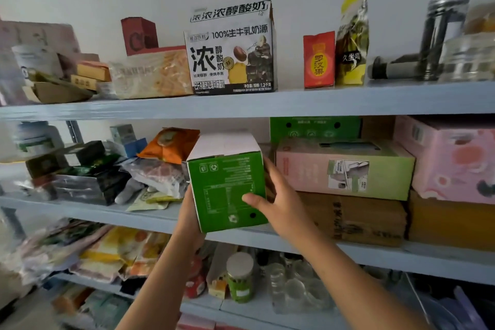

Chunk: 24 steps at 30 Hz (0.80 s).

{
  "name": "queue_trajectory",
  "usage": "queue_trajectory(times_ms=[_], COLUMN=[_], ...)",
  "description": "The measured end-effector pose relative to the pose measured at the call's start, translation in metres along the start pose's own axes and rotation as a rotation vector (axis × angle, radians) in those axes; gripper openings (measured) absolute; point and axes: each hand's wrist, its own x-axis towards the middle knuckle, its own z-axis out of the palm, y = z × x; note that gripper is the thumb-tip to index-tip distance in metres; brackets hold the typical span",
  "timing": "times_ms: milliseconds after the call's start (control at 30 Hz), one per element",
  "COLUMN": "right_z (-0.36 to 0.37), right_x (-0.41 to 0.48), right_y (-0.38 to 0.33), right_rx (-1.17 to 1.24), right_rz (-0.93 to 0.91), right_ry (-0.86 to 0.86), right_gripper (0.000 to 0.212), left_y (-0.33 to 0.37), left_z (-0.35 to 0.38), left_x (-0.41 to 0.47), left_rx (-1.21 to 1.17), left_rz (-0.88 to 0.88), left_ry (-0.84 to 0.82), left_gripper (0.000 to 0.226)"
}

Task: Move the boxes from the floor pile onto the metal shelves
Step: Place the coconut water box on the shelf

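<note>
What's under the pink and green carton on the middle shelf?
A brown corrugated carton lies under the pink and green carton, on the shelf. The right hand, gripping the green box, covers its left end, so what is there is hidden.

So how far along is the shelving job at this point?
Done: a pink-and-green box and brown cartons already sit on the middle shelf. In hand: the green box, gripped by the right hand, the left hand at its lower left corner, poised at that shelf's front edge, not yet released. Left: unknown; the floor pile is out of view.
</note>
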Motion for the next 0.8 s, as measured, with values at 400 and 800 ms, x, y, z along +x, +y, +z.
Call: queue_trajectory(times_ms=[400, 800], right_z=[0.032, 0.034], right_x=[0.053, 0.102], right_y=[0.030, 0.048], right_rx=[-0.209, -0.127], right_rz=[-0.085, -0.024], right_ry=[0.010, 0.193], right_gripper=[0.087, 0.074], left_y=[-0.009, 0.004], left_z=[-0.022, -0.020], left_x=[0.071, 0.127], left_rx=[-0.073, -0.071], left_rz=[-0.002, -0.001], left_ry=[-0.003, -0.292], left_gripper=[0.031, 0.074])
